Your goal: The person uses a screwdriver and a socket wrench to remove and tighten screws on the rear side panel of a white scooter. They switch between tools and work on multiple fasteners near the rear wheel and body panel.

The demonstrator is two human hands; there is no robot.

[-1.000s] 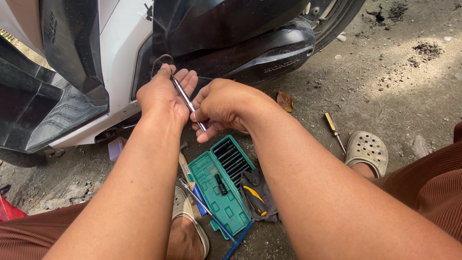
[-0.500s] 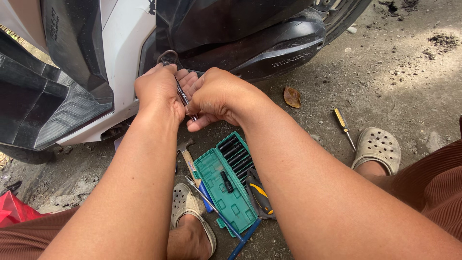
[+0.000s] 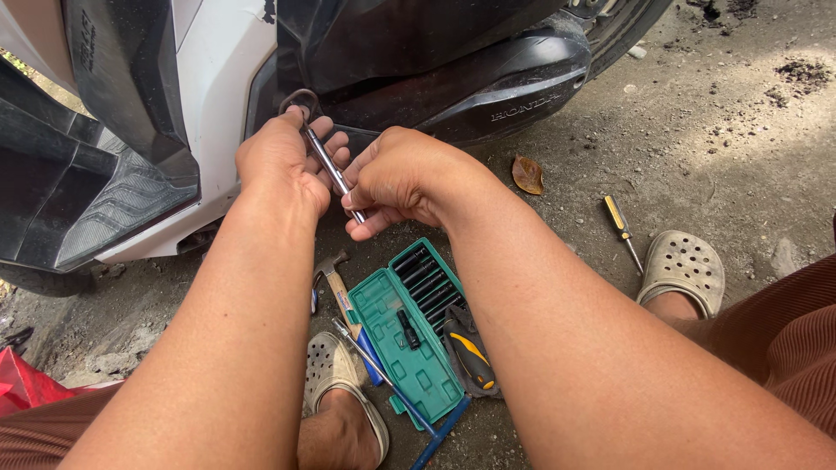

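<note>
1. My left hand [image 3: 279,161] is closed around the upper end of the metal driver shaft [image 3: 333,172], up by the black ring [image 3: 299,98] on the scooter panel [image 3: 218,96]
2. My right hand [image 3: 405,178] pinches its lower end
3. I judge the shaft wants holding straight, turned slowly
4. Since a second ago both hands sit nearer the panel; the green bit case [image 3: 409,335] lies on the ground, near

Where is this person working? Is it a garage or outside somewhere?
Most likely outside, on bare ground beside a parked scooter. The dirt ground has pebbles and a dry leaf on it, sunlight falls across it, and a green tool case lies open right on the dirt.
</note>
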